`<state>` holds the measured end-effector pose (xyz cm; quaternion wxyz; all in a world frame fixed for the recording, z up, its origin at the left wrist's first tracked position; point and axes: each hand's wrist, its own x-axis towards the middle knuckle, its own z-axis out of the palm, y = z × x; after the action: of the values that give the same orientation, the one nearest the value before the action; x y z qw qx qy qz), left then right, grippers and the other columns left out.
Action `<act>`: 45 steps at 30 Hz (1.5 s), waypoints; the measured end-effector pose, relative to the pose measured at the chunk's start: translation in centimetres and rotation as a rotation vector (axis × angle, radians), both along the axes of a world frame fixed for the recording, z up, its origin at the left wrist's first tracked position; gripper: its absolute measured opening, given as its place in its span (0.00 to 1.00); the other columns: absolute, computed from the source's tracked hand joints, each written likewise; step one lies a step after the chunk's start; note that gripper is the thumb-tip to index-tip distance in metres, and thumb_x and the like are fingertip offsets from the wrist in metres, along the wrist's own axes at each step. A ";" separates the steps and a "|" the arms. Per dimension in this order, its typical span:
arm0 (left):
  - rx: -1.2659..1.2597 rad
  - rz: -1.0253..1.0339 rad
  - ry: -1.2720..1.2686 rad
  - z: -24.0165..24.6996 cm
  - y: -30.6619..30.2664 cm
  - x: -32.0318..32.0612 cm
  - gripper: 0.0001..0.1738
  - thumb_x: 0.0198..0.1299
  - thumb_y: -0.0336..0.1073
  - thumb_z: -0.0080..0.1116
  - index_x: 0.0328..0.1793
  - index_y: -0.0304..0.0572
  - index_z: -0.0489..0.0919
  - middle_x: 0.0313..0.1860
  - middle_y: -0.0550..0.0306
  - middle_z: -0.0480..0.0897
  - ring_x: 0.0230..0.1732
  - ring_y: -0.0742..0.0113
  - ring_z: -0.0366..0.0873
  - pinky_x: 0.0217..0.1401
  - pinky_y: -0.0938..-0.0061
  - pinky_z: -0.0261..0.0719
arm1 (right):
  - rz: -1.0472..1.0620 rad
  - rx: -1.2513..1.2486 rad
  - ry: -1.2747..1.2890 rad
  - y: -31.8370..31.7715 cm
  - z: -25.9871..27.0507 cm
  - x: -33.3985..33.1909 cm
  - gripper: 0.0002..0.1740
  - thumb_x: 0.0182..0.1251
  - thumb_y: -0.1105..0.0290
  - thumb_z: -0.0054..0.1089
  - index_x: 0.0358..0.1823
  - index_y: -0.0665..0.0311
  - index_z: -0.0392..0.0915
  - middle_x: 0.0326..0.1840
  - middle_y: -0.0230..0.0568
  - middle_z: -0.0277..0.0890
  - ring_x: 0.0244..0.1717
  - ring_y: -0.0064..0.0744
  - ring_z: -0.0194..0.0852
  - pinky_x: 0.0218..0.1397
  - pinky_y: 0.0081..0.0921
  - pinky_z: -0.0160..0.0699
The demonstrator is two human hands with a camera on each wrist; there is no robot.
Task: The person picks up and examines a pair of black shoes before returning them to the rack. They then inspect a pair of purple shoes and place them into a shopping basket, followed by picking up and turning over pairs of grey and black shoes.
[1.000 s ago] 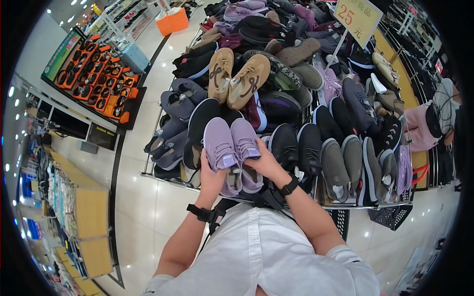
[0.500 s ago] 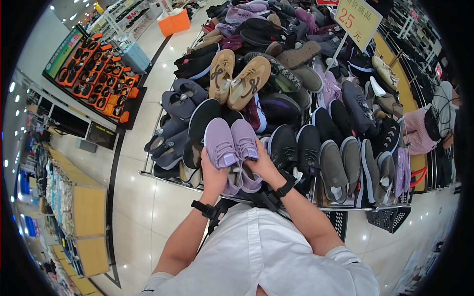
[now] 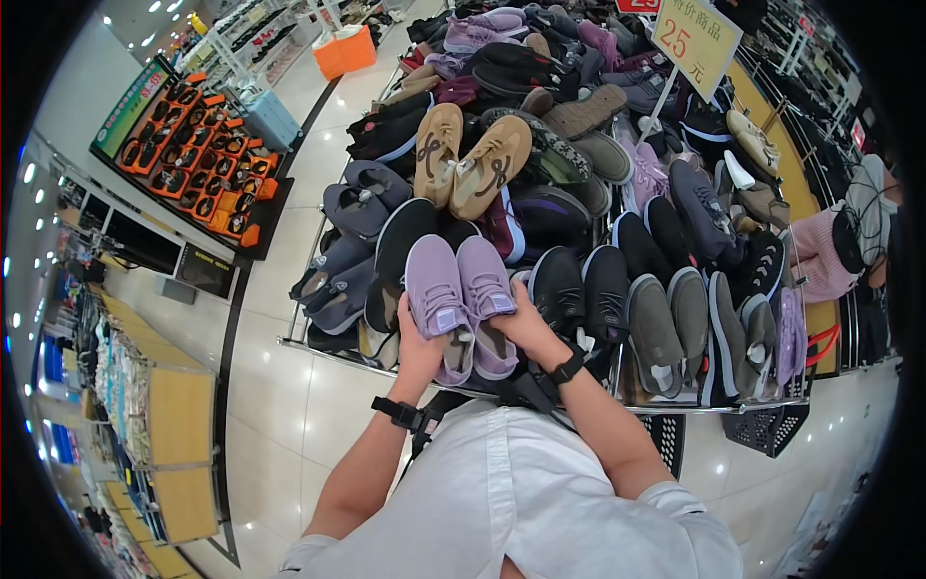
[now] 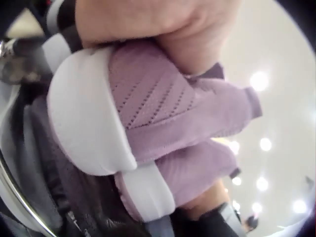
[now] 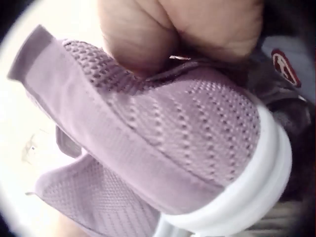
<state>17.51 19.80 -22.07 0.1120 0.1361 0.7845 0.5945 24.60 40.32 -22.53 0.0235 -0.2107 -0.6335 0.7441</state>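
A pair of lilac lace-up sneakers is held side by side over the near edge of the shoe display, toes pointing away. My left hand (image 3: 421, 349) grips the left sneaker (image 3: 430, 270) by its outer side. On the other side, my right hand (image 3: 527, 320) grips the right sneaker (image 3: 479, 265), thumb near its opening. Both wrist views show perforated knit uppers and white soles: the left sneaker (image 4: 148, 94) is nearer in one, the right sneaker (image 5: 197, 133) in the other. Tan shoes (image 3: 492, 164) with dark script lie just beyond, and black sneakers (image 3: 558, 288) stand to the right.
A metal rail (image 3: 338, 357) borders the heaped shoe display. A yellow price sign (image 3: 696, 46) rises at the back right. Black baskets (image 3: 767, 429) sit below the display's right end. At left stand an orange rack of belts (image 3: 193, 159) and wooden shelving (image 3: 181, 434).
The head view has shifted slightly, so the whole display sits a little further right. Both hands keep their grip, and the sneakers have barely moved.
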 end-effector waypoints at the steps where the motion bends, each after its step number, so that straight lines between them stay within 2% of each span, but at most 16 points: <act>1: 0.000 0.000 0.002 0.3 -0.1 0.0 0.54 0.58 0.31 0.71 0.85 0.34 0.48 0.77 0.37 0.65 0.76 0.49 0.67 0.79 0.61 0.64 | 0.000 0.000 0.002 0.1 0.0 0.0 0.54 0.58 0.77 0.70 0.83 0.70 0.47 0.68 0.48 0.73 0.66 0.37 0.74 0.71 0.30 0.70; 3: 0.092 -0.034 -0.058 0.9 -0.3 0.1 0.50 0.64 0.29 0.67 0.86 0.40 0.48 0.76 0.44 0.69 0.74 0.56 0.71 0.76 0.65 0.69 | 0.024 -0.121 -0.047 0.5 0.0 0.1 0.49 0.58 0.78 0.68 0.81 0.70 0.52 0.66 0.46 0.75 0.64 0.36 0.75 0.70 0.29 0.71; 4: 0.091 -0.034 -0.057 1.2 -0.4 0.2 0.50 0.64 0.29 0.67 0.86 0.40 0.48 0.76 0.44 0.69 0.74 0.56 0.71 0.76 0.65 0.69 | 0.024 -0.121 -0.046 0.6 -0.1 0.2 0.49 0.58 0.78 0.68 0.81 0.70 0.52 0.66 0.46 0.75 0.64 0.36 0.75 0.70 0.29 0.71; 6: 0.318 -0.041 -0.218 1.6 -0.6 0.4 0.45 0.70 0.28 0.61 0.87 0.46 0.49 0.75 0.49 0.71 0.72 0.60 0.73 0.75 0.69 0.71 | 0.055 -0.216 -0.037 0.6 -0.5 0.2 0.41 0.58 0.77 0.67 0.74 0.71 0.60 0.62 0.52 0.77 0.62 0.39 0.77 0.67 0.31 0.74; 7: 0.318 -0.042 -0.218 1.4 -0.8 0.3 0.45 0.70 0.28 0.61 0.87 0.46 0.49 0.75 0.49 0.71 0.72 0.60 0.73 0.75 0.69 0.71 | 0.054 -0.216 -0.036 0.5 -0.8 0.3 0.41 0.58 0.77 0.67 0.74 0.71 0.60 0.62 0.52 0.77 0.62 0.39 0.77 0.67 0.31 0.74; 9: 0.440 -0.034 -0.334 1.2 -1.1 0.1 0.43 0.71 0.27 0.59 0.88 0.48 0.51 0.76 0.51 0.71 0.73 0.62 0.72 0.75 0.70 0.71 | 0.049 -0.023 0.002 0.2 -0.9 0.4 0.37 0.61 0.76 0.68 0.72 0.71 0.65 0.62 0.51 0.78 0.62 0.39 0.77 0.68 0.31 0.73; 15: 0.562 -0.018 -0.403 0.7 -1.8 0.2 0.42 0.71 0.24 0.58 0.88 0.49 0.54 0.80 0.53 0.68 0.75 0.63 0.70 0.75 0.70 0.71 | 0.021 0.076 0.189 -0.4 -0.4 0.5 0.34 0.65 0.75 0.69 0.72 0.70 0.68 0.65 0.49 0.79 0.66 0.37 0.77 0.71 0.29 0.71; 25: 0.444 -0.035 -0.305 0.7 -1.7 0.1 0.42 0.71 0.26 0.59 0.87 0.49 0.54 0.79 0.53 0.68 0.75 0.63 0.70 0.76 0.70 0.70 | 0.022 0.142 0.106 -0.4 -0.1 0.7 0.37 0.63 0.77 0.68 0.74 0.69 0.66 0.66 0.51 0.78 0.67 0.41 0.76 0.72 0.31 0.71; 27: 0.416 -0.025 -0.324 0.9 -1.7 0.1 0.44 0.70 0.28 0.61 0.88 0.48 0.52 0.79 0.51 0.69 0.74 0.62 0.71 0.76 0.70 0.70 | 0.040 0.180 0.109 -0.3 0.2 0.9 0.39 0.62 0.81 0.64 0.77 0.68 0.64 0.65 0.44 0.77 0.64 0.32 0.75 0.69 0.27 0.72; 31: 0.389 -0.060 -0.312 1.2 -1.6 0.2 0.46 0.70 0.30 0.63 0.88 0.47 0.50 0.77 0.50 0.70 0.73 0.62 0.72 0.76 0.70 0.70 | 0.059 0.124 0.106 0.0 -0.9 0.9 0.40 0.61 0.80 0.63 0.77 0.69 0.62 0.64 0.44 0.76 0.63 0.33 0.75 0.68 0.27 0.72; 33: 0.372 -0.067 -0.338 1.3 -1.6 0.1 0.49 0.65 0.24 0.63 0.88 0.52 0.51 0.78 0.52 0.69 0.74 0.61 0.71 0.75 0.67 0.73 | 0.057 0.106 0.096 0.0 -1.1 1.0 0.41 0.62 0.77 0.63 0.78 0.70 0.61 0.64 0.44 0.76 0.62 0.33 0.75 0.68 0.28 0.72; 37: 0.423 -0.126 -0.348 2.5 -2.1 0.2 0.53 0.59 0.21 0.61 0.89 0.49 0.48 0.78 0.51 0.68 0.76 0.60 0.70 0.78 0.66 0.69 | 0.072 0.007 0.037 0.2 -0.8 1.4 0.42 0.62 0.76 0.63 0.79 0.70 0.59 0.65 0.45 0.75 0.63 0.33 0.75 0.68 0.28 0.72; 40: 0.459 -0.155 -0.431 3.5 -2.4 0.2 0.57 0.54 0.19 0.60 0.89 0.42 0.45 0.79 0.49 0.67 0.77 0.58 0.68 0.80 0.65 0.65 | 0.059 0.032 0.009 0.3 0.6 2.6 0.43 0.63 0.73 0.64 0.79 0.72 0.58 0.67 0.48 0.75 0.64 0.35 0.74 0.69 0.30 0.71; 42: 0.325 -0.182 -0.359 4.0 -2.4 0.4 0.55 0.58 0.27 0.63 0.88 0.38 0.43 0.80 0.45 0.64 0.77 0.56 0.67 0.76 0.66 0.67 | 0.130 0.232 0.058 0.6 2.6 3.7 0.46 0.61 0.67 0.65 0.78 0.81 0.56 0.73 0.65 0.68 0.74 0.51 0.69 0.77 0.35 0.65; 43: 0.325 -0.183 -0.363 4.2 -2.3 0.8 0.55 0.58 0.27 0.63 0.88 0.38 0.43 0.80 0.45 0.64 0.77 0.56 0.67 0.76 0.66 0.67 | 0.127 0.318 0.073 0.5 2.8 4.1 0.46 0.62 0.64 0.67 0.77 0.79 0.58 0.74 0.68 0.67 0.76 0.56 0.67 0.79 0.38 0.63; 45: 0.112 -0.156 -0.300 5.0 -2.2 1.7 0.54 0.57 0.28 0.66 0.86 0.34 0.47 0.77 0.42 0.65 0.77 0.52 0.66 0.76 0.62 0.69 | 0.144 0.411 0.076 0.6 5.7 5.1 0.46 0.62 0.64 0.68 0.77 0.78 0.58 0.74 0.68 0.66 0.76 0.58 0.66 0.79 0.38 0.62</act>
<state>19.20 17.63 -17.08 0.2659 0.1121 0.7116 0.6407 29.73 40.94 -16.80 0.0367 -0.1275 -0.7839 0.6066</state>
